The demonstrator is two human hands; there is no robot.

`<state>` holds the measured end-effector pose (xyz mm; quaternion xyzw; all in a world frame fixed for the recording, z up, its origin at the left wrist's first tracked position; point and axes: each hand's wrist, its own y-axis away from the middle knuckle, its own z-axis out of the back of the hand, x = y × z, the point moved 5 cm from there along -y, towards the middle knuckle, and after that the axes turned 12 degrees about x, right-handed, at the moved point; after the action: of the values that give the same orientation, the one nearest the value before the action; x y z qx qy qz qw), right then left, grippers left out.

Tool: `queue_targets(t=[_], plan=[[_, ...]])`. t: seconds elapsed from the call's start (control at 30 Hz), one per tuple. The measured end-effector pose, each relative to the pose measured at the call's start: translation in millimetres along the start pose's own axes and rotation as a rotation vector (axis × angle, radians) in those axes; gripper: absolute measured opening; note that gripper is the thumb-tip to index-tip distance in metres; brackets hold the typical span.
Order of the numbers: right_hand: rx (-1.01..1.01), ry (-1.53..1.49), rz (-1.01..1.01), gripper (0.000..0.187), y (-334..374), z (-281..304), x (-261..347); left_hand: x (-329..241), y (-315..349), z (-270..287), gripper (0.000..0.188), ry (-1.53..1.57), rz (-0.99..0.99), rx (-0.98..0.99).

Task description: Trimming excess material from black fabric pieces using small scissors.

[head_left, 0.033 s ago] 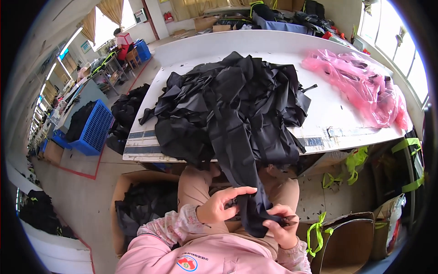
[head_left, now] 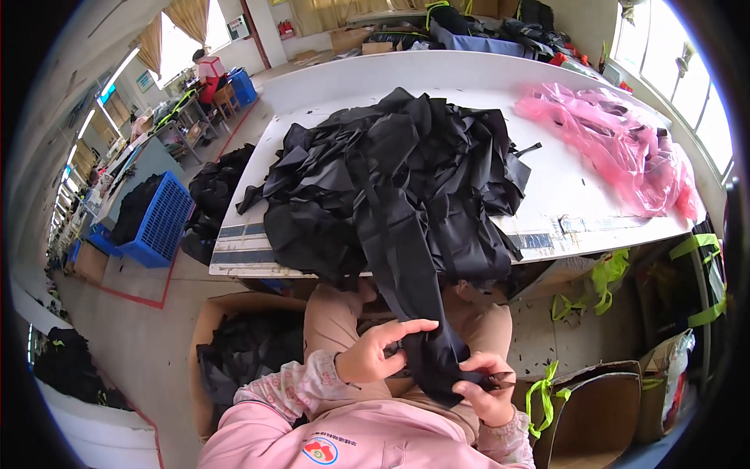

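A long piece of black fabric (head_left: 418,285) hangs from the table edge down over my lap. My left hand (head_left: 376,352) grips its left edge, index finger stretched across the front and the other fingers curled behind. Near the lower end, my right hand (head_left: 486,387) pinches the fabric between thumb and fingers. A small dark pointed tool (head_left: 502,381), with the look of thread snips, sits in the right palm, mostly hidden by the fingers. The fabric's upper part runs into a large crumpled heap of black fabric (head_left: 328,180) on the white table (head_left: 555,195).
Pink plastic film (head_left: 617,148) lies on the table's right side. A carton (head_left: 205,336) of black fabric stands left of my legs, an open carton (head_left: 598,414) at the right. Neon-yellow straps (head_left: 609,281) hang under the table. A blue crate (head_left: 160,223) and a seated person (head_left: 209,74) are farther left.
The lower end of the fabric has shifted and turned slightly between my hands. My right hand has moved a little to the right; my left hand stays nearly in place.
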<state>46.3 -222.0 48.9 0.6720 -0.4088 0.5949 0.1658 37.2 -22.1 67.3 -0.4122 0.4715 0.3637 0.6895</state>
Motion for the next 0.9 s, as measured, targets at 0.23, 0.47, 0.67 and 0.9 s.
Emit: queue_targets(t=[0.23,0.47,0.67,0.9], plan=[[0.241,-0.039,0.159,0.022,-13.7,-0.8,45.2,-8.3,11.5,-36.5,0.035,-0.491,-0.305,0.327],[-0.280,-0.261,-0.187,0.021,-36.1,31.2,-20.0,58.4,27.2,-47.7,0.029,0.876,0.480,0.164],[-0.128,-0.119,-0.443,0.038,-25.7,41.1,-88.3,80.0,13.2,-16.3,0.033,1.091,0.427,-0.116],[-0.072,0.059,-0.310,0.041,-45.6,7.1,-90.4,91.0,33.2,-5.4,0.038,1.089,0.391,-0.316]])
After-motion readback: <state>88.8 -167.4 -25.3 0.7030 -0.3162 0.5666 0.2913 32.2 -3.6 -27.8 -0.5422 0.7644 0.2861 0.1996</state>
